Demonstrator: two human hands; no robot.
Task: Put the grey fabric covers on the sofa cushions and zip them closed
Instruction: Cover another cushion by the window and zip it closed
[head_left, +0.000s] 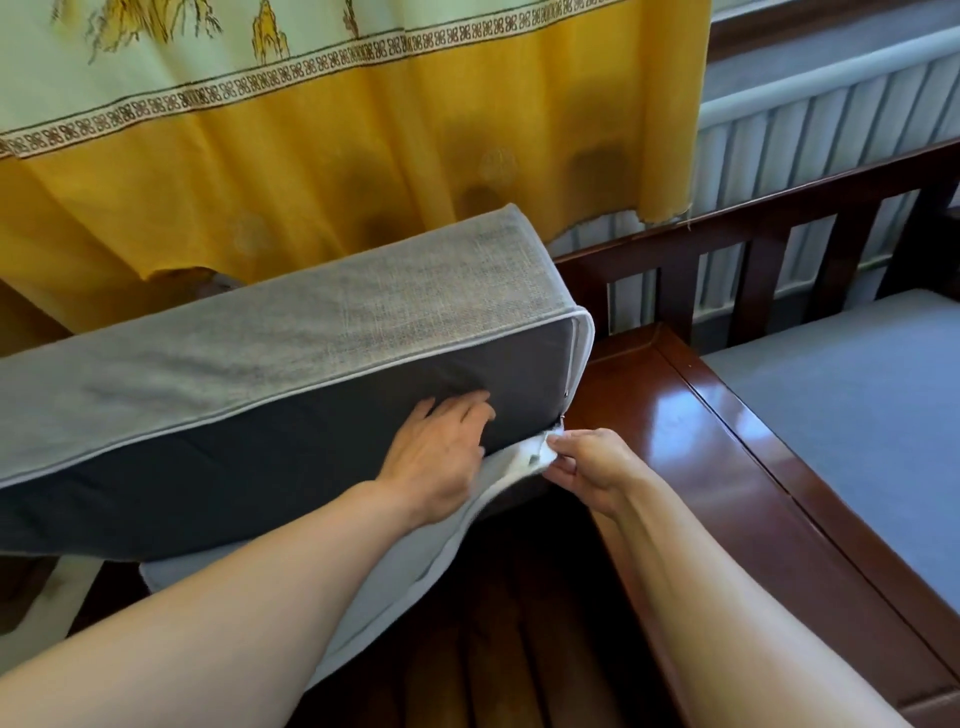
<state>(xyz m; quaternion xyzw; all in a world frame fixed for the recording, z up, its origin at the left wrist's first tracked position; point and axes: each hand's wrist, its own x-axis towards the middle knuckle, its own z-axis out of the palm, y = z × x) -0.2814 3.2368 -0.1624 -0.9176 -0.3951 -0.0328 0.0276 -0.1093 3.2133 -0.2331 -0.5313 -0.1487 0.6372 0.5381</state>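
Grey cover (322, 322) on cushion, left hand (441, 452) flat against it, right hand (587, 462) pinching corner flap

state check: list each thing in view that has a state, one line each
cushion: stood on edge, tilted, mostly inside the grey cover
grey cover: loose flap hanging open at the near corner, not zipped there
side zip: looks closed along the short end
left hand: pressing flat on the dark panel
right hand: pinching the cover edge at the corner
curtain: hanging down behind the cushion
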